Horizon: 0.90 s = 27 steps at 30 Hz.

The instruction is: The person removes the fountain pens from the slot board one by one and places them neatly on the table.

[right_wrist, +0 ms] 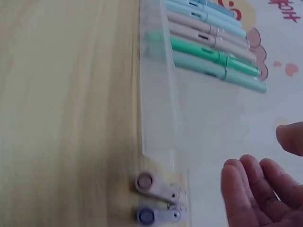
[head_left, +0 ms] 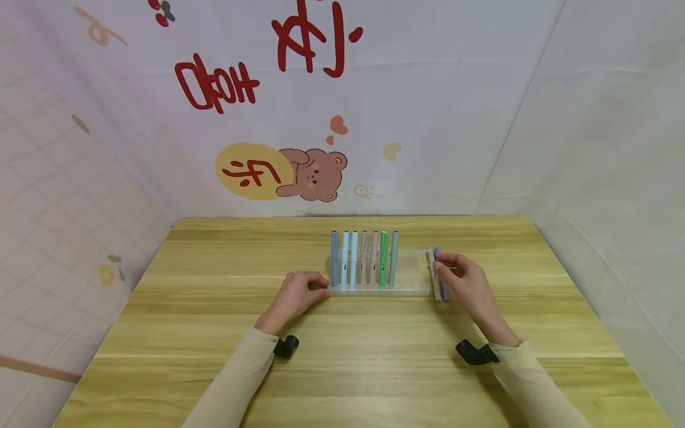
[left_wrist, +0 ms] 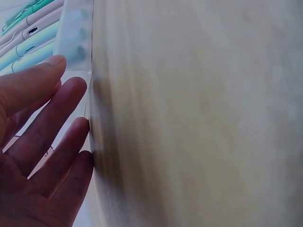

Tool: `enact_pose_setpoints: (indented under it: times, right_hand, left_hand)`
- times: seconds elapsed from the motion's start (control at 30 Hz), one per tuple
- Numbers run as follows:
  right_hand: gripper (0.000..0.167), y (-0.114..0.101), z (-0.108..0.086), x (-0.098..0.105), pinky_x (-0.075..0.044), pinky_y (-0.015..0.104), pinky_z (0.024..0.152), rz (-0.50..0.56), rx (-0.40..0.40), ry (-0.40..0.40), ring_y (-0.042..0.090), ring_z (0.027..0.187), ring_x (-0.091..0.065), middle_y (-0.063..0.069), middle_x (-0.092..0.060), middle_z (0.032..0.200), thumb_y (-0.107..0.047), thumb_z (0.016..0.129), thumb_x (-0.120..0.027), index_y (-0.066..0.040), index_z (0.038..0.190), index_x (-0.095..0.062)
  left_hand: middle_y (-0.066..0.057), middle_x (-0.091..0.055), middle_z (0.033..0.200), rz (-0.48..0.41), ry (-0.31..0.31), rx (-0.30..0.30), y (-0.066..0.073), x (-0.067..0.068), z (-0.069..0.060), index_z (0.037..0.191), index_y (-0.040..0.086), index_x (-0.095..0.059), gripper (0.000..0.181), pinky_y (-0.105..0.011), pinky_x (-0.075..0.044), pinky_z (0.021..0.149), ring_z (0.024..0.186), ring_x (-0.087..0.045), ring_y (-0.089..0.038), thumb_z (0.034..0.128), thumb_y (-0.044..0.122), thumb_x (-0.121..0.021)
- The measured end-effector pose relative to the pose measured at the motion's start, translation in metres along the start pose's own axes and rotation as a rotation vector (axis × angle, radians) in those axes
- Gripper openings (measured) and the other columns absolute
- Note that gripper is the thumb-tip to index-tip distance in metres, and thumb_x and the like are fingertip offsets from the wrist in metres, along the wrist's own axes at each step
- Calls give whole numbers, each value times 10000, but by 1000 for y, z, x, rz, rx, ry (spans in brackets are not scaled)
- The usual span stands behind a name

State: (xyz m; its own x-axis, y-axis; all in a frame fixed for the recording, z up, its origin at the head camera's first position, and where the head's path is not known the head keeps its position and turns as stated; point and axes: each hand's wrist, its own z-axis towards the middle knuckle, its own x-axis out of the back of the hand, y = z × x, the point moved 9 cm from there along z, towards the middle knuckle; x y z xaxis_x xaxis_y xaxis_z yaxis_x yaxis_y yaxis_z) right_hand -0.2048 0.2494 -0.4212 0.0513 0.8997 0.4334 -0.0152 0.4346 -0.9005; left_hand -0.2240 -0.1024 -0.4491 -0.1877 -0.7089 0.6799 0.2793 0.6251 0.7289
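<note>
Several upright pens, among them a green pen (head_left: 383, 258) (right_wrist: 199, 49), stand in a clear holder (head_left: 380, 292) (left_wrist: 75, 35) (right_wrist: 158, 94). At the holder's left end is my left hand (head_left: 294, 297) (left_wrist: 45, 142), its thumb and fingertips at the corner and its fingers loosely extended. Beside the right end, a greyish-pink pen (head_left: 434, 279) (right_wrist: 147, 182) and a purple pen (head_left: 445, 291) (right_wrist: 147, 216) lie side by side on the table. My right hand (head_left: 471, 291) (right_wrist: 265, 189) is over these two, thumb and fingers apart in the right wrist view; contact with them is unclear.
The wooden table (head_left: 353, 368) carries the holder near its back edge. Behind it hangs a white backdrop (head_left: 439, 107) with red characters and a cartoon bear (head_left: 316, 175). Pale walls (head_left: 615, 178) stand at both sides.
</note>
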Motion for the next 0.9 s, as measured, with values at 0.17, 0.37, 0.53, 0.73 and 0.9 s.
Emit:
enact_pose_setpoints:
  times: [0.17,0.37,0.53,0.73,0.9]
  right_hand:
    - [492,-9,-3,-10,-507,149,839,-8,25,5,131,1055,-671,157,-709,1247,-399,1031,-650,-17,1341,-630]
    - [451,-17,-1,-22,-501,132,867,30,77,1,122,1100,-654,161,-692,1279,-351,1033,-661,5,1309,-639]
    - [397,-22,1,-31,-500,140,860,37,111,-5,91,1070,-654,155,-700,1244,-299,1031,-673,8,1282,-646]
    - [372,-27,3,-40,-502,148,857,33,136,-6,140,1042,-666,153,-708,1209,-270,1025,-685,10,1269,-661]
    - [390,-29,4,-46,-483,135,893,36,136,-10,289,1136,-670,174,-699,1236,-257,1024,-688,35,1280,-652]
  left_hand:
    - [40,-768,979,-3,0,-1,0,2,-1,986,127,-808,75,-406,-555,890,934,-694,-146,911,126,-810]
    - [38,-767,978,0,-1,-2,0,2,-1,988,125,-807,79,-404,-555,889,934,-694,-147,909,117,-810]
    - [31,-768,982,-6,-2,-2,2,3,-2,994,117,-810,90,-403,-550,896,946,-696,-157,904,109,-812]
    - [30,-771,988,-11,-4,-4,3,4,-2,1003,115,-813,97,-411,-548,908,961,-699,-165,906,110,-810]
    - [33,-771,989,-13,-8,-8,3,4,-1,1006,117,-814,93,-418,-545,916,966,-701,-171,914,115,-804]
